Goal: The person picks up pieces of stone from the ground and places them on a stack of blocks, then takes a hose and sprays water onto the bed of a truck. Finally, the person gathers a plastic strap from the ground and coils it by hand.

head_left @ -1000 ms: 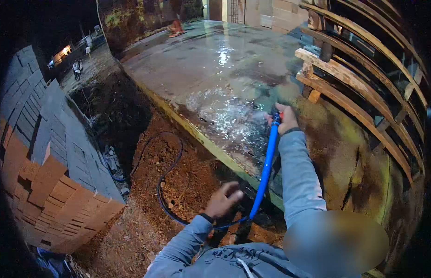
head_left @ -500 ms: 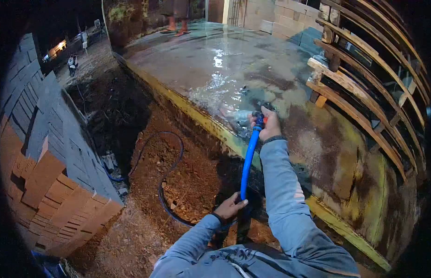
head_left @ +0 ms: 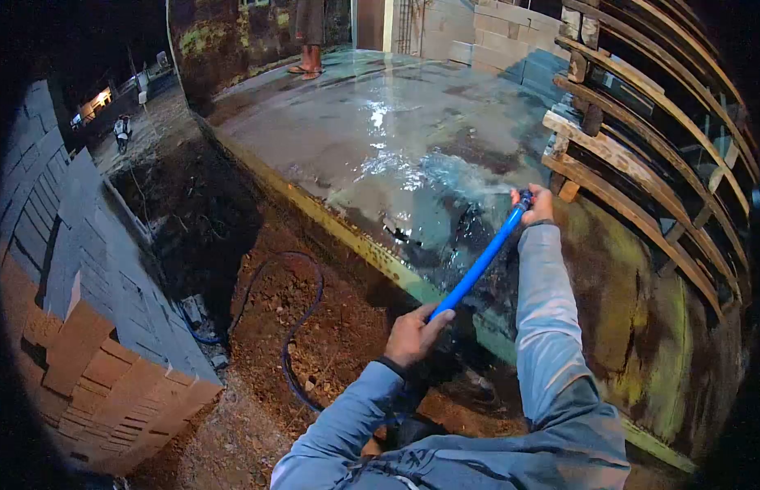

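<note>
Right hand [head_left: 537,206] closed around the nozzle end of the blue hose [head_left: 476,268], arm stretched out over the wet concrete slab [head_left: 355,122]; nozzle itself mostly hidden by the fingers, hard to make out. Left hand [head_left: 414,333] wrapped on the same hose lower down, near the body. Water [head_left: 433,175] spraying from the nozzle across the slab's shiny surface. Hose slack looping dark over the red dirt [head_left: 315,327] below the slab edge, partly lost in shadow. Stacked bricks [head_left: 86,327] at left, cut off by the frame. Wooden lath frame [head_left: 641,147] at right. Another person's feet [head_left: 305,65] on the slab's far end, body cut off.
</note>
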{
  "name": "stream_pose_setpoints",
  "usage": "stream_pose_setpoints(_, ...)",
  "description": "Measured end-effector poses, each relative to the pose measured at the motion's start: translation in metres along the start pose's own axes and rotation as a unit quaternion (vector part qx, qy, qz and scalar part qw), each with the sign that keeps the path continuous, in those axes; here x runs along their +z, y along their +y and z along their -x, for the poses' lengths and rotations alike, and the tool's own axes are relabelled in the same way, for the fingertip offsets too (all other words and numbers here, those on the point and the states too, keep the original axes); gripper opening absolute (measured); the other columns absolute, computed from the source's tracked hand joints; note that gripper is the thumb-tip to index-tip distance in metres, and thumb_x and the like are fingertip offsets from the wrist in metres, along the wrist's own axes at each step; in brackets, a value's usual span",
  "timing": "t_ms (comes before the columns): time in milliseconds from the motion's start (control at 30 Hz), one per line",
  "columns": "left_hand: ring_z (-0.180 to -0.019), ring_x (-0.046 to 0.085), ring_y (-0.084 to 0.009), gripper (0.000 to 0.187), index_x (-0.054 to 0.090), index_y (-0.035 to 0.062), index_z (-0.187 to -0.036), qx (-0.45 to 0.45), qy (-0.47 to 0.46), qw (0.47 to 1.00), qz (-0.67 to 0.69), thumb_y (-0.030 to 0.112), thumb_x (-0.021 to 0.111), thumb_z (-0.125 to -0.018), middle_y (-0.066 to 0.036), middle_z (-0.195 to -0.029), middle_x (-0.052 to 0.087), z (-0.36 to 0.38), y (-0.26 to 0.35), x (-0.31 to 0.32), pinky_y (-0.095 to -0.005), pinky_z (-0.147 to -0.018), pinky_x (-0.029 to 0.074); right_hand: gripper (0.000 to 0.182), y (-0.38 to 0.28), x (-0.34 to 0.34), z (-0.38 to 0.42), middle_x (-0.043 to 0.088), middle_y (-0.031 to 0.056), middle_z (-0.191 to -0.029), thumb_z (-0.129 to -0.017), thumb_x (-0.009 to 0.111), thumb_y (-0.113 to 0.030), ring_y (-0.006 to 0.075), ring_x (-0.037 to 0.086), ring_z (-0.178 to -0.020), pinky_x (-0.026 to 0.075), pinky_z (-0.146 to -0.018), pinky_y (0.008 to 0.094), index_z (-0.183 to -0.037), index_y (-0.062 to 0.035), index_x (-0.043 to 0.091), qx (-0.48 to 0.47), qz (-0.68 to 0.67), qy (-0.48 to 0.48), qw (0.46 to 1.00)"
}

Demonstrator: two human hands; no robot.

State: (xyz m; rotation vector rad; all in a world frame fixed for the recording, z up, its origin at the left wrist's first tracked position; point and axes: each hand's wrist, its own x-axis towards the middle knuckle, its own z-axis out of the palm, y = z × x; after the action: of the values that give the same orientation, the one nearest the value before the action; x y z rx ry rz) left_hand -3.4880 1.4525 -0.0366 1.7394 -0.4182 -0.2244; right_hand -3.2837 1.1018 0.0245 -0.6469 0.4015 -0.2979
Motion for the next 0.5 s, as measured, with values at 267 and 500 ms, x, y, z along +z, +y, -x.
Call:
stream_pose_setpoints(267, -0.06, 0.06, -0.0196, 0.033, 0.059, 0.0046, -0.102, 0.104, 0.048, 0.974, -0.194, 0.032, 0.054, -0.086, -0.016, -0.07, 0.06, -0.103, 0.036, 0.011, -0.032, -0.055, 0.044, 0.023, -0.014, 0.003, -0.109, 0.054, 0.0209, -0.076, -0.077, 0.043, -0.018, 0.0276, 0.053, -0.054, 0.046, -0.046, 0.034, -0.084, 0.0036, 0.044, -0.068, -0.063, -0.002, 0.996)
stream_pose_setpoints(500, -0.061, 0.056, -0.0208, 0.033, 0.054, 0.0031, -0.091, -0.034, -0.091, 0.992, -0.079, 0.036, 0.049, -0.088, -0.011, -0.065, 0.055, -0.13, 0.04, -0.007, -0.0327, -0.055, 0.044, 0.02, -0.023, -0.01, -0.198, 0.051, 0.0155, -0.084, -0.083, 0.045, -0.016, 0.0263, 0.054, -0.064, 0.052, -0.051, 0.0318, -0.086, 0.0044, 0.045, -0.143, -0.197, 0.049, 0.969)
